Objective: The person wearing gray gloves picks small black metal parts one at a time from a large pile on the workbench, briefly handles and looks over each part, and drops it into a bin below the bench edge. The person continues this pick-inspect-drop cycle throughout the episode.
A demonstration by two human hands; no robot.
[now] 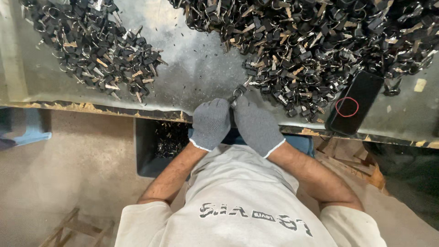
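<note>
Both grey-gloved hands, left hand (211,123) and right hand (257,125), pinched one black-headed metal key on a ring (238,91) near the grey table's edge (137,112). The big key pile (311,45) lay just beyond. A firm, steady grip seemed best.

The scene is lit evenly and fairly dimly from above, a pale glare is thrown on the metal tabletop (192,68) at the far left, edges are bowed by wide-angle distortion, and focus is kept sharp.

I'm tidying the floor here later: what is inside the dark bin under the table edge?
The bin holds a heap of small dark bits with tan flecks, maybe like the keys above. The left hand and forearm cover its right part.
</note>
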